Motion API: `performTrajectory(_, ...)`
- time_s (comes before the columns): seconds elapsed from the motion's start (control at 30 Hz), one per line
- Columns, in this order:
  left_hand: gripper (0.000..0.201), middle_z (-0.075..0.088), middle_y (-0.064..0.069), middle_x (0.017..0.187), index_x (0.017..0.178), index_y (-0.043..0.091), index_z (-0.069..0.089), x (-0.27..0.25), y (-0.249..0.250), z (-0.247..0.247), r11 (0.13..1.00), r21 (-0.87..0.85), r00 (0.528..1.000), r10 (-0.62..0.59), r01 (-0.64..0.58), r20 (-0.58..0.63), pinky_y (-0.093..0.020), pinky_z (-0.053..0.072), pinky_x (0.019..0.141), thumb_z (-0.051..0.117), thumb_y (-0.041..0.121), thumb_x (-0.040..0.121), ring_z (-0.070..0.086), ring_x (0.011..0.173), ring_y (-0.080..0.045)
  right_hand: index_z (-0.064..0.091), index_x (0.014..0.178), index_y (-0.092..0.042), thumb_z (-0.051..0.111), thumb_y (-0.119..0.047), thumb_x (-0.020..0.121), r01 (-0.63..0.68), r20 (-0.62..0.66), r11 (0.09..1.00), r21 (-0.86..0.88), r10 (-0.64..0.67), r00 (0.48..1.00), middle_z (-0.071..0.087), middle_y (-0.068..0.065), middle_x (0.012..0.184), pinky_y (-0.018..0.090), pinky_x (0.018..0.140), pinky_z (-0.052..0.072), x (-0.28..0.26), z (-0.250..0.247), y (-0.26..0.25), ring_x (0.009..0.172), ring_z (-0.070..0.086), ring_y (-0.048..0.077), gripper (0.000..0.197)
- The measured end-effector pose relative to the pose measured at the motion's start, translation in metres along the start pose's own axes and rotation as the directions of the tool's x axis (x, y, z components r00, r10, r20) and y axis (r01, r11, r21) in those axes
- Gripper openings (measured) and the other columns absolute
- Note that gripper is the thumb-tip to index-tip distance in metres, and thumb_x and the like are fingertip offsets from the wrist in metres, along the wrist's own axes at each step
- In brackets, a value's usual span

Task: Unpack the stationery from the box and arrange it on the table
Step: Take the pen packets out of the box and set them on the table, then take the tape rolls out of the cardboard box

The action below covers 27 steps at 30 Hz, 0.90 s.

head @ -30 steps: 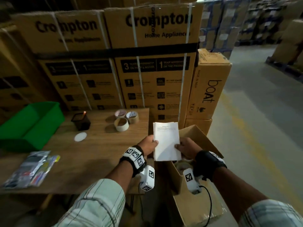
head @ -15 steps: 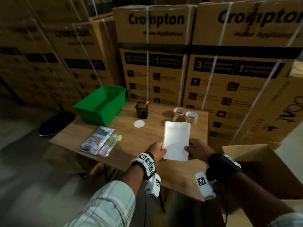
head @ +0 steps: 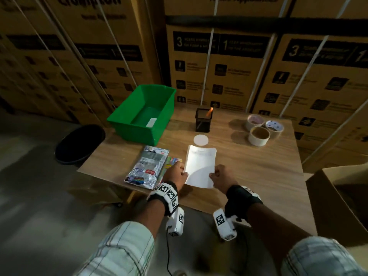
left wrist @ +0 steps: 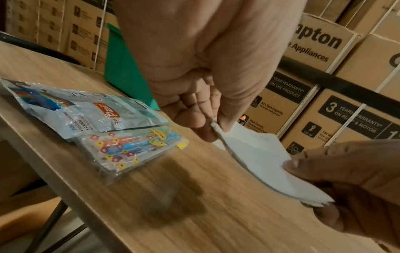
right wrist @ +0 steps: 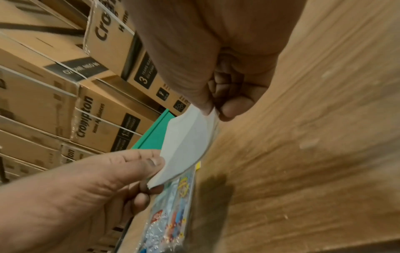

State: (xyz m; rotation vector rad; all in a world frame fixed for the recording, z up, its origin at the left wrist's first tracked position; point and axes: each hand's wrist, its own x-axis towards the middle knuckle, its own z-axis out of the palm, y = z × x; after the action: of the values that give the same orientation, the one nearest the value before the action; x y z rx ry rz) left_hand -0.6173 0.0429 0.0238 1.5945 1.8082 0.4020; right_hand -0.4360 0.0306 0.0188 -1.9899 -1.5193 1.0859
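A white paper pad point(head: 200, 168) hangs just above the wooden table point(head: 258, 166), bowed in the middle. My left hand point(head: 176, 174) pinches its left edge point(left wrist: 216, 126) between thumb and fingers. My right hand point(head: 219, 177) pinches its right edge point(right wrist: 211, 111) the same way. In the left wrist view the pad point(left wrist: 259, 162) sags between both hands. Two plastic stationery packs point(head: 148, 168) lie on the table just left of the pad, also in the left wrist view as packs point(left wrist: 103, 123). The open cardboard box point(head: 342, 202) stands at the right.
A green bin point(head: 143, 112) sits at the table's back left, a black mesh pen holder point(head: 203, 120) behind the pad, a white disc point(head: 201, 140) near it, three tape rolls point(head: 258, 132) at the back right. A black bucket point(head: 79, 144) stands on the floor. Stacked cartons form the wall behind.
Both hands have carried the pad from above the box leftward over the table and lowered it close to the packs. The view has swung left and down.
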Motion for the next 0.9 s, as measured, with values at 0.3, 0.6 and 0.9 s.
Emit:
performTrajectory(0.3,0.037,0.064,-0.011,0.117,0.124,0.014,0.056,0.027,-0.033,0.013,0.993,0.111,0.997,0.021,-0.029,0.069,-0.034,0.049,0.092,0.060,0.012,0.087,0.059,0.109,-0.030,0.057,0.111,-0.004,0.056,-0.020,0.090,-0.123,-0.065,0.976,-0.179,0.113,0.992,0.063,0.017,0.112,0.035,0.080,0.047,0.021,0.047,0.007,0.103,0.059,0.033,0.026)
performTrajectory(0.6,0.043,0.062,-0.021,0.112,0.123,0.013,0.057,0.036,-0.045,0.024,0.979,0.189,0.983,0.034,-0.069,0.181,-0.040,0.050,0.089,0.059,0.012,0.080,0.058,0.105,-0.037,0.043,0.128,-0.014,0.061,-0.016,0.084,-0.116,-0.031,0.990,-0.081,0.114,0.993,0.064,0.017,0.108,0.042,0.083,0.052,0.018,0.053,0.019,0.099,0.062,0.034,0.047)
performTrajectory(0.9,0.048,0.039,-0.017,0.137,0.136,0.015,0.044,0.031,-0.047,0.028,0.923,0.371,0.979,0.027,-0.103,0.204,-0.039,0.043,0.099,0.054,0.012,0.090,0.048,0.122,-0.036,0.035,0.134,-0.010,0.067,-0.031,0.083,-0.042,0.088,0.938,-0.344,0.076,0.993,0.043,0.016,0.131,0.041,0.095,0.045,0.010,0.055,0.022,0.116,0.051,0.033,0.064)
